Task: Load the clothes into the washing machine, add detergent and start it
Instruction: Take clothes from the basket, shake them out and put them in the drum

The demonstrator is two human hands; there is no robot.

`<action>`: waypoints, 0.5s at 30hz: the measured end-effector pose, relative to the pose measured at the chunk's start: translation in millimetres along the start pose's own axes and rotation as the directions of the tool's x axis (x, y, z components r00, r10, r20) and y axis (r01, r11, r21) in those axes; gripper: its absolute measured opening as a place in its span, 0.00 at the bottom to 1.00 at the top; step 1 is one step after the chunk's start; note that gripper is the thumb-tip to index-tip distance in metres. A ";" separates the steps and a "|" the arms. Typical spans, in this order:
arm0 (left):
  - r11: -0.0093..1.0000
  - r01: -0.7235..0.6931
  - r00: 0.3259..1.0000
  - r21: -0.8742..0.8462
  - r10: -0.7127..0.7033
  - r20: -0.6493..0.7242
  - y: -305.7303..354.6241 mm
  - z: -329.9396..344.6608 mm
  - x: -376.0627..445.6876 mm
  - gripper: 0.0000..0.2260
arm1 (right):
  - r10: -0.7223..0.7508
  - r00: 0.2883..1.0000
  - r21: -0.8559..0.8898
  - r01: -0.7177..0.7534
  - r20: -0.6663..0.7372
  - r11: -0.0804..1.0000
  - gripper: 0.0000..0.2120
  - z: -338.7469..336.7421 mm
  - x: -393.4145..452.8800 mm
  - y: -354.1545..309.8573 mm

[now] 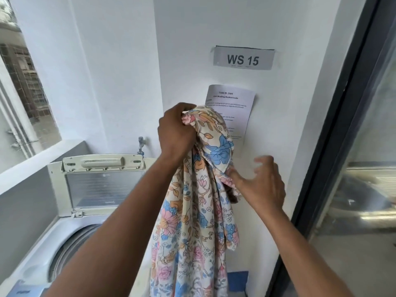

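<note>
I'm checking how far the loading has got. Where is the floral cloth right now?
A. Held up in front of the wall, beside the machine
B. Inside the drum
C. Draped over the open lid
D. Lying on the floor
A: the left hand grips the floral cloth bunched at its top, hanging in front of the wall, right of the washing machine.

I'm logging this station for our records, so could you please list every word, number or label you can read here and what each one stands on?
"WS 15": grey rectangular sign taped to the white wall; small print beneath it unreadable.
"TASK ID- 3569": top line of the white printed paper sheet on the wall.
"Start Washing Machine Cycle": heading under it, slightly blurred.
The sheet's remaining lines are too small to read, partly hidden by the floral cloth.
Marks on the white top-loading washing machine: too blurred.
</note>
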State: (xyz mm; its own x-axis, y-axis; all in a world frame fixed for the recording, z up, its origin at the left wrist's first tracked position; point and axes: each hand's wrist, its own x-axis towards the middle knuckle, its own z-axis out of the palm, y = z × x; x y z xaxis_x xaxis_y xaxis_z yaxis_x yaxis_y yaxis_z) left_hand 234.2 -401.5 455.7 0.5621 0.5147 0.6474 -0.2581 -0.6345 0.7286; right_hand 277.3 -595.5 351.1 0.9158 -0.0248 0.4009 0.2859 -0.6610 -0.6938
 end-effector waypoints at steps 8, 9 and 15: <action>0.989 -0.088 0.966 -0.120 0.114 0.230 30.4 37.9 -25.5 0.22 | -0.224 0.972 0.451 0.169 0.072 0.876 0.22 42.4 -25.4 -46.2; 0.984 -0.102 0.954 -0.147 0.138 0.265 27.3 39.3 -26.8 0.23 | -0.159 0.987 0.489 0.143 -0.010 0.861 0.19 47.9 -25.5 -48.3; 0.967 -0.023 0.876 -0.254 0.142 0.460 -37.5 25.8 -66.1 0.39 | 0.223 0.971 0.851 -0.192 0.091 0.489 0.15 43.9 7.2 -55.8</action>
State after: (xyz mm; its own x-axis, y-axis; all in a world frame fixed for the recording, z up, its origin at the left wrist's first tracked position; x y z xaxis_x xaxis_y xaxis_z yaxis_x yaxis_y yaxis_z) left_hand 227.0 -426.6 379.8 0.8176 0.0954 0.5679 -0.4625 -0.4787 0.7463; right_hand 280.4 -525.8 366.5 0.9783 -0.1029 0.1798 0.2037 0.3195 -0.9254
